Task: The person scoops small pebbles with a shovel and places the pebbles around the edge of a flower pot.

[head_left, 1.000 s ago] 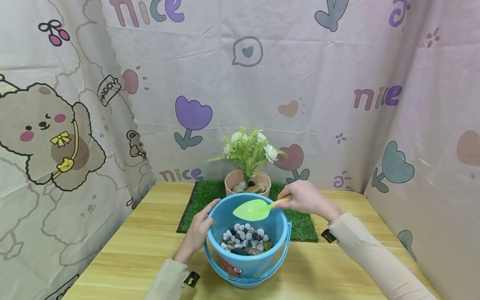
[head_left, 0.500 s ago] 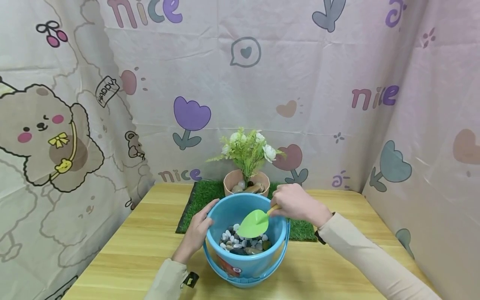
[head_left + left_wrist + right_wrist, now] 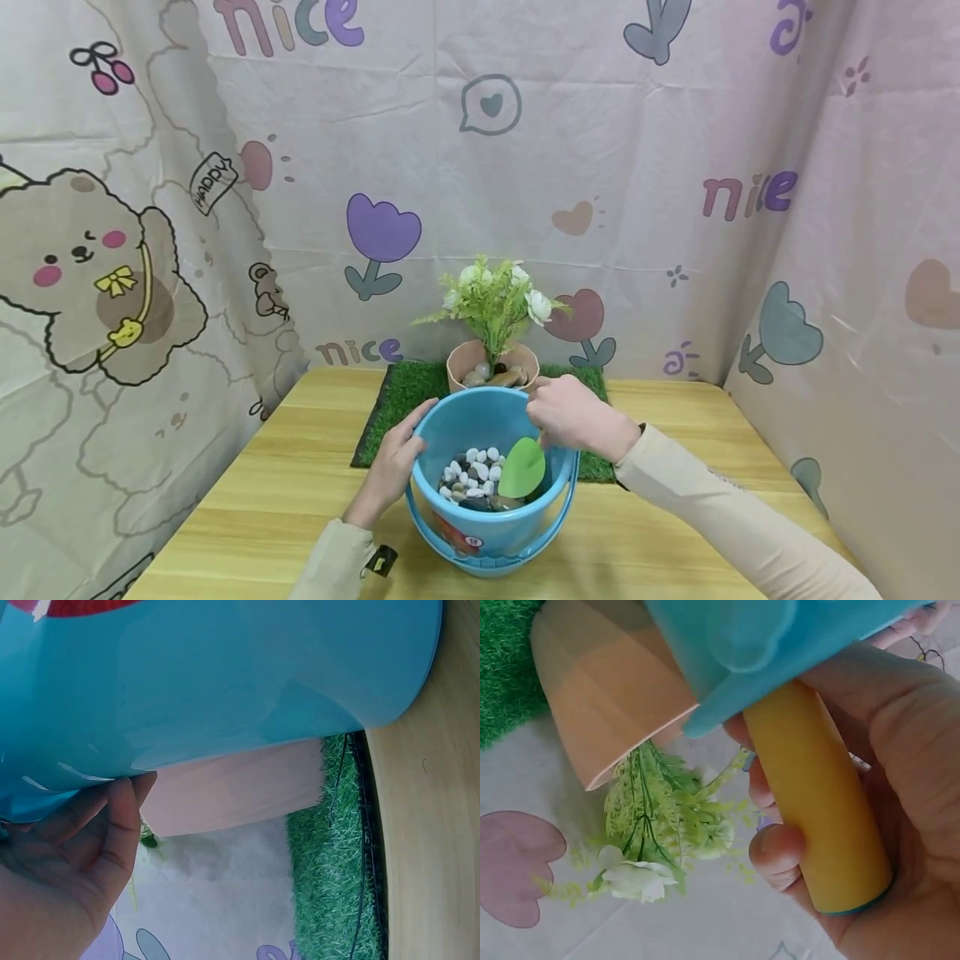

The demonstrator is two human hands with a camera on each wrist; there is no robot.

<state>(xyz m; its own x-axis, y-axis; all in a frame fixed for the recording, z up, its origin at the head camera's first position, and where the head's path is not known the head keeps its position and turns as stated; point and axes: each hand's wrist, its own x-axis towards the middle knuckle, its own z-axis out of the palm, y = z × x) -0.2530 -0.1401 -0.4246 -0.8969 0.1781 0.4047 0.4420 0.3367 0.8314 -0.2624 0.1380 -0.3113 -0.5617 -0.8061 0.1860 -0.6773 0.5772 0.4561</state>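
A blue bucket (image 3: 495, 527) stands on the wooden table with its handle hanging down in front. My left hand (image 3: 392, 460) grips its left rim, the thumb over the edge and the fingers against the outer wall. White and dark pebbles (image 3: 467, 477) lie at the bottom, with a few larger stones at the near side. My right hand (image 3: 573, 417) is over the right rim, fingers curled round the yellow handle (image 3: 817, 802) of a small garden trowel (image 3: 522, 468). The trowel's green blade points down inside the bucket and overlaps the pebbles on the right; its tip is near the larger stones.
Behind the bucket, a pink pot (image 3: 461, 367) of white flowers (image 3: 495, 304) and stones stands on a green turf mat (image 3: 411, 392). The wooden table (image 3: 300, 475) extends to both sides. Printed cloth (image 3: 480, 175) hangs at the back and sides.
My right hand has moved left and down, taking the trowel from across the rim to deep in the bucket; its blade has swung from level to pointing down. My left hand stays on the rim.
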